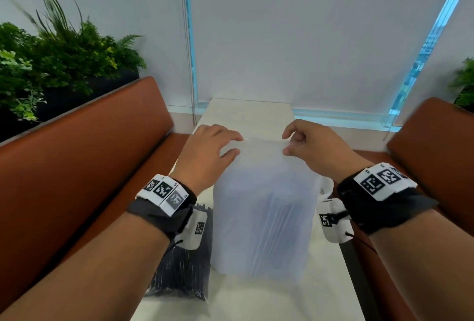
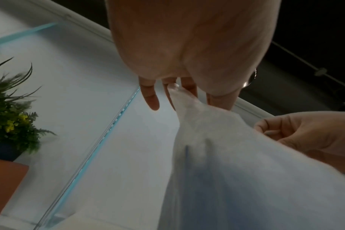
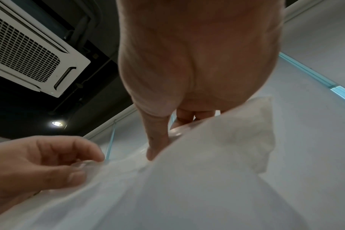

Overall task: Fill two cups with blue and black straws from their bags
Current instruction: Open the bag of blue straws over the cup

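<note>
A translucent white bag of blue straws (image 1: 264, 218) is held upright over the table (image 1: 246, 113), its bluish contents faint through the plastic. My left hand (image 1: 225, 146) pinches the top edge at the left corner, and my right hand (image 1: 292, 142) pinches it at the right. The left wrist view shows the bag (image 2: 226, 155) bunched between my left fingers (image 2: 173, 93), with the right hand (image 2: 305, 133) beside it. The right wrist view shows the plastic (image 3: 187, 179) under my right thumb. A clear bag of black straws (image 1: 182, 269) lies flat at the left. No cups show.
Orange-brown bench seats (image 1: 84, 167) flank the narrow table on both sides. Green plants (image 1: 59, 51) stand behind the left bench. White roller blinds (image 1: 307, 38) cover the window past the table's far end.
</note>
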`<move>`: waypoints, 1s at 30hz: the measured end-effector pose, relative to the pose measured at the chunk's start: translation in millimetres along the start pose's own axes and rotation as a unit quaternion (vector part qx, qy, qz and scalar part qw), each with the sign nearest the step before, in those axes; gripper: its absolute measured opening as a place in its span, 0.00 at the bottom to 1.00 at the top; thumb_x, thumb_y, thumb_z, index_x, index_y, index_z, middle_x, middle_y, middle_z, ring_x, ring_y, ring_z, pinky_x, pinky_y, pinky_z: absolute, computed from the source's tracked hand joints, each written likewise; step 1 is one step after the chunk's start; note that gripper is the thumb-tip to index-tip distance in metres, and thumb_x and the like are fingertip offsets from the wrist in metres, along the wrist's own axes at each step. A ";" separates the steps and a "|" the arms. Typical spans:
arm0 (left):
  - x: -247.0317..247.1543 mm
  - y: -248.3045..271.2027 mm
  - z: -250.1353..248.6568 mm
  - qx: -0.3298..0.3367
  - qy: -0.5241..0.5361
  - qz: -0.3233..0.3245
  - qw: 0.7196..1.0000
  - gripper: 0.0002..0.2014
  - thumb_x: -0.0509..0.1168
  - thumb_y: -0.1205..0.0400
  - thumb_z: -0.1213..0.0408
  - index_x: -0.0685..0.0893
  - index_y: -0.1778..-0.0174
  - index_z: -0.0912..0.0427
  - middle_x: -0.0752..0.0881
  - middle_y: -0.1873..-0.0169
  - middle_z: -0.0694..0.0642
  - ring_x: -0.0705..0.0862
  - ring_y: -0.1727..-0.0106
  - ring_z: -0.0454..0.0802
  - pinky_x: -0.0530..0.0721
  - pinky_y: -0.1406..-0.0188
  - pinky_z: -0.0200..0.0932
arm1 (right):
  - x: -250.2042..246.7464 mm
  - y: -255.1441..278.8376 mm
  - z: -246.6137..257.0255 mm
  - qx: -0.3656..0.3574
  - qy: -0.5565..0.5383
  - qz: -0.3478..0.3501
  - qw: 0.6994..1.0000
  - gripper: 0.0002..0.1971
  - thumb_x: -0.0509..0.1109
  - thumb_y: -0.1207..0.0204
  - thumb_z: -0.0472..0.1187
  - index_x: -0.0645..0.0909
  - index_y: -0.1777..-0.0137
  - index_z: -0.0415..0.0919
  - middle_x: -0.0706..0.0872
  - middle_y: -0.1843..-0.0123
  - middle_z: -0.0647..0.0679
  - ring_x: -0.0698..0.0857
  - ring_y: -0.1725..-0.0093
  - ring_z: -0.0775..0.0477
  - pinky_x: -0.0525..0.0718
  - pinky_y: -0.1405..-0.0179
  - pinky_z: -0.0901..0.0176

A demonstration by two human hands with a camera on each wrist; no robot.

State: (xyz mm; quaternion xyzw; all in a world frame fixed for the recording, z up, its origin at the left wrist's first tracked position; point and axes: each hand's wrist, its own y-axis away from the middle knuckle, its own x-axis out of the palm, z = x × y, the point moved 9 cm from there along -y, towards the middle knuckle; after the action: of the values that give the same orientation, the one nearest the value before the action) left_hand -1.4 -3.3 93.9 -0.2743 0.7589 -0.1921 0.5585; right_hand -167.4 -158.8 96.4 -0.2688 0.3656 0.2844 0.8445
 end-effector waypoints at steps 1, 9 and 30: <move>0.1 -1.1 -1.8 0.005 -0.008 -0.001 1.000 0.10 0.70 0.16 0.58 0.89 0.40 0.46 0.87 0.45 0.49 0.78 0.41 0.55 0.75 0.36 0.51 | 0.7 0.4 -0.7 0.003 -0.002 0.005 1.000 0.11 0.80 0.27 0.44 0.81 0.55 0.61 0.83 0.64 0.59 0.80 0.68 0.64 0.76 0.66 0.58; -6.0 3.7 -6.1 0.016 0.002 -0.011 1.000 0.09 0.65 0.12 0.57 0.90 0.42 0.47 0.90 0.54 0.46 0.79 0.47 0.53 0.80 0.47 0.51 | 2.6 2.6 -1.6 0.032 0.043 0.067 0.996 0.24 0.69 0.19 0.60 0.85 0.56 0.36 0.73 0.74 0.51 0.70 0.75 0.54 0.70 0.70 0.59; 11.4 31.9 -19.8 -0.140 0.164 0.153 0.964 0.07 0.74 0.20 0.47 0.91 0.60 0.44 0.77 0.41 0.39 0.77 0.42 0.30 0.67 0.46 0.24 | 22.9 23.7 -4.3 0.077 0.029 0.024 0.996 0.12 0.57 0.10 0.52 0.77 0.47 0.46 0.84 0.59 0.48 0.83 0.57 0.42 0.72 0.65 0.56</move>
State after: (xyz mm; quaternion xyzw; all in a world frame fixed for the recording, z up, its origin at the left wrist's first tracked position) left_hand -29.3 13.9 72.3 -0.1952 0.8923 -0.0385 0.4052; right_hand -172.3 -138.7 70.4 -0.2020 0.4173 0.2672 0.8448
